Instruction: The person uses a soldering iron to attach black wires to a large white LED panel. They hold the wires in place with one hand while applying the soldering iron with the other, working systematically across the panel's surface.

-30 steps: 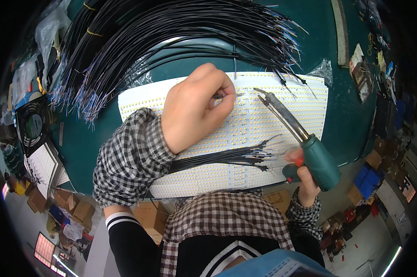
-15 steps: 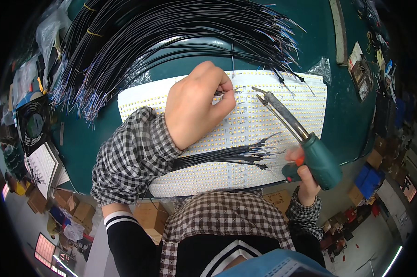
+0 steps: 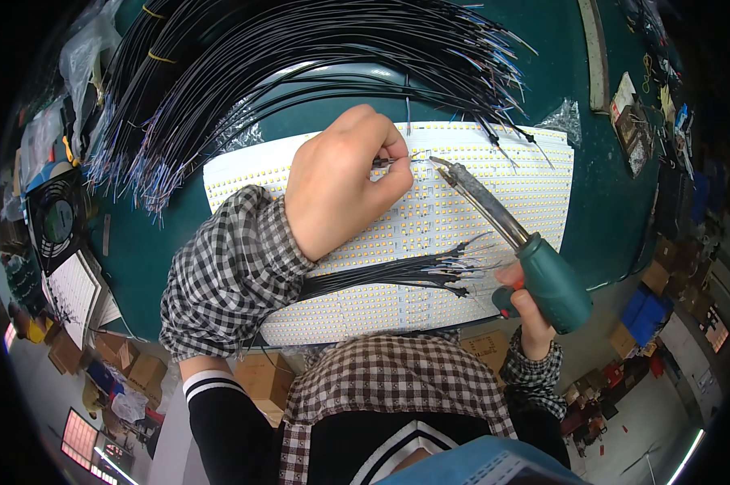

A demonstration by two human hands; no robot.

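My left hand [image 3: 344, 182] pinches a thin wire [image 3: 382, 162] between thumb and forefinger, over the upper part of a white LED panel [image 3: 494, 210] dotted with yellow chips. Most of that wire is hidden by my fingers. In my right hand [image 3: 533, 318] is a green soldering iron [image 3: 555, 283], its grey barrel slanting up to the left. The iron's tip is at the panel, just right of the wire's end; whether they touch I cannot tell. Below my left hand, a short bundle of black cables [image 3: 389, 273] with stripped ends lies across the panel.
A large arc of black cables [image 3: 300, 48] with bare coloured ends covers the table's far side. A small black fan [image 3: 57, 218] and papers [image 3: 78, 295] are at the left. Plastic bags [image 3: 90, 48] lie far left, and a dark block [image 3: 632, 125] sits at the right.
The soldering iron has moved slightly left, bringing its tip nearer the wire end in my left hand. My left hand has stayed nearly still.
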